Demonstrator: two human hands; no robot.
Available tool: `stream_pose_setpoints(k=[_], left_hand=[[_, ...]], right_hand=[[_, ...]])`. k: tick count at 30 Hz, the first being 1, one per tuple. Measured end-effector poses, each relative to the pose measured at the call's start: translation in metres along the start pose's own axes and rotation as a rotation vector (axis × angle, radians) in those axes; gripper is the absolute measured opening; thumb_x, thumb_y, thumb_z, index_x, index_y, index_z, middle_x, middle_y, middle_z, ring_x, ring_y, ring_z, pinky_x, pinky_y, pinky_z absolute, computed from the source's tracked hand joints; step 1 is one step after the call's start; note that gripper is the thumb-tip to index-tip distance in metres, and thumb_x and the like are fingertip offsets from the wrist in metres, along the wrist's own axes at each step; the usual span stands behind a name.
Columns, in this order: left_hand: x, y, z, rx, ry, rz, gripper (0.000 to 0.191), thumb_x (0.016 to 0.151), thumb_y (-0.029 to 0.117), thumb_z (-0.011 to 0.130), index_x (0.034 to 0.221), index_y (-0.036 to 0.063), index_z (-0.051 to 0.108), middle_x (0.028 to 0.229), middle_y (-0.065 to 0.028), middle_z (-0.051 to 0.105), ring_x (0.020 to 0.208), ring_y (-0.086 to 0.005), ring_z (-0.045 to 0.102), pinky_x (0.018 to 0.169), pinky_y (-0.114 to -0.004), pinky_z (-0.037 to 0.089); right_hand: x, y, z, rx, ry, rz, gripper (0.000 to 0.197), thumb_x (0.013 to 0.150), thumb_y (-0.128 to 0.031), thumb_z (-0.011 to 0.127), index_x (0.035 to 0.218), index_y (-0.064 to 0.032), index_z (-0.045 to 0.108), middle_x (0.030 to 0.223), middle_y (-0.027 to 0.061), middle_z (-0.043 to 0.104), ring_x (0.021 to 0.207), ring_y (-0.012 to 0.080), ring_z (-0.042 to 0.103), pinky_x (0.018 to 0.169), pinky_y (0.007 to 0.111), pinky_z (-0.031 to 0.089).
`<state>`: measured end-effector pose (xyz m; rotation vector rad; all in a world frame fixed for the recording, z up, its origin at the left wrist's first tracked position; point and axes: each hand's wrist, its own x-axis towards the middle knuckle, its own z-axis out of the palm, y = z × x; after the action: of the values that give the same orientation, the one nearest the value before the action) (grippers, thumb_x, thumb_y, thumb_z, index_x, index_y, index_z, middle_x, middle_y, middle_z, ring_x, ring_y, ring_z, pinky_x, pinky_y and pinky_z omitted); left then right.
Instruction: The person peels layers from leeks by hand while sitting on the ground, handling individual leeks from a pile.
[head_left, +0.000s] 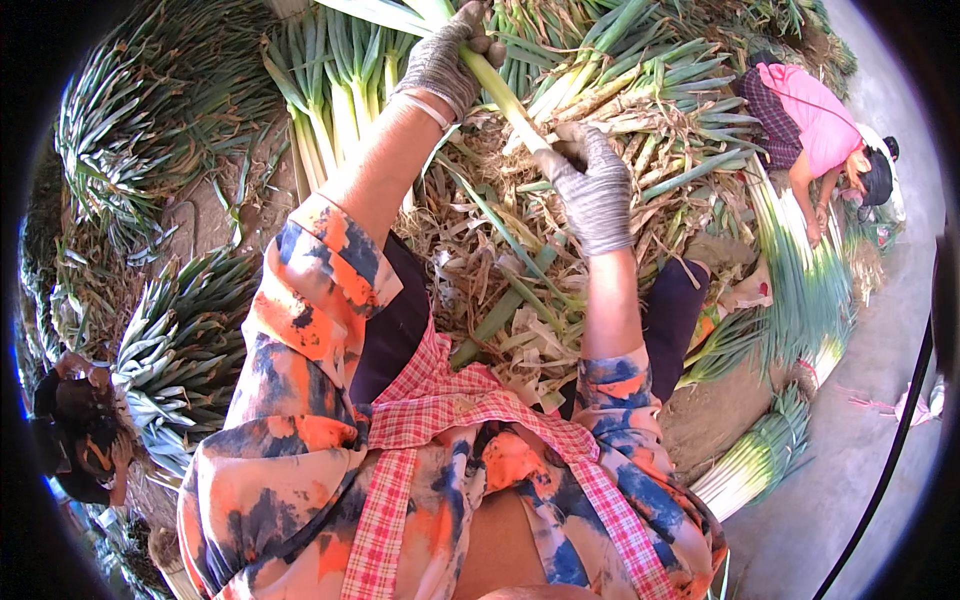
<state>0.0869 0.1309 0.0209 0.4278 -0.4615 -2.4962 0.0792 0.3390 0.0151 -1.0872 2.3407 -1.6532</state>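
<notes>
My left hand (448, 61), in a grey striped knit glove, grips a large green onion stalk (501, 88) near its leaves. The stalk slants down to the right, its pale lower end at the fingertips of my right hand (591, 184), which wears a matching glove. Those fingers close around that end; its tip is partly hidden. Beneath my hands lies a heap of dry peeled husks and leaf scraps (487, 262). Untrimmed onions with brown, dry outer leaves (622, 97) are piled just beyond. Left of my left forearm, cleaner green onions (337, 97) stand with leaves upward.
Bundled green onions (806, 255) lie at right, where a person in a pink top (814, 112) bends over them. Another bundle (757, 454) rests by the concrete floor (832, 480). At far left another person (82, 427) is beside leafy heaps (176, 352). A black cable (885, 480) crosses the right.
</notes>
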Motion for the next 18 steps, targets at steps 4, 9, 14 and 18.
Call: stream_pose_setpoints(k=[4, 9, 14, 18], left_hand=[[-0.011, -0.02, 0.009, 0.085, -0.161, 0.024, 0.012, 0.086, 0.018, 0.054, 0.076, 0.0127, 0.053, 0.054, 0.0035, 0.04, 0.045, -0.012, 0.04, 0.047, -0.029, 0.043], [-0.007, -0.008, 0.0, 0.018, -0.423, -0.102, 0.019, 0.084, 0.016, 0.054, 0.067, 0.0154, 0.045, 0.053, 0.0061, 0.034, 0.045, -0.0084, 0.035, 0.046, -0.026, 0.036], [-0.012, -0.001, 0.003, -0.074, -0.563, -0.156, 0.022, 0.083, 0.017, 0.054, 0.065, 0.0167, 0.042, 0.054, 0.0061, 0.031, 0.045, -0.0081, 0.03, 0.046, -0.026, 0.033], [-0.013, -0.002, 0.005, -0.091, -0.409, -0.082, 0.016, 0.082, 0.019, 0.054, 0.069, 0.0151, 0.047, 0.058, 0.0039, 0.038, 0.048, -0.0109, 0.038, 0.051, -0.029, 0.043]], right_hand=[[0.003, 0.003, 0.016, -0.564, 0.118, -0.143, 0.015, 0.09, -0.021, 0.048, 0.094, -0.0105, 0.058, 0.066, 0.0133, 0.059, 0.056, 0.0232, 0.058, 0.056, 0.036, 0.049], [0.05, 0.034, 0.01, 0.36, -0.262, 0.683, 0.012, 0.089, -0.005, 0.047, 0.087, -0.0042, 0.059, 0.066, 0.0064, 0.057, 0.053, 0.0159, 0.052, 0.049, 0.029, 0.045], [0.009, 0.017, -0.017, 0.381, -0.154, 0.364, 0.025, 0.081, -0.021, 0.063, 0.09, 0.0026, 0.058, 0.078, 0.0061, 0.061, 0.066, 0.0115, 0.055, 0.061, 0.024, 0.046], [-0.018, -0.008, -0.006, -0.025, -0.015, 0.096, 0.017, 0.078, -0.014, 0.065, 0.087, 0.0005, 0.061, 0.073, 0.0096, 0.063, 0.064, 0.0147, 0.057, 0.062, 0.028, 0.047]])
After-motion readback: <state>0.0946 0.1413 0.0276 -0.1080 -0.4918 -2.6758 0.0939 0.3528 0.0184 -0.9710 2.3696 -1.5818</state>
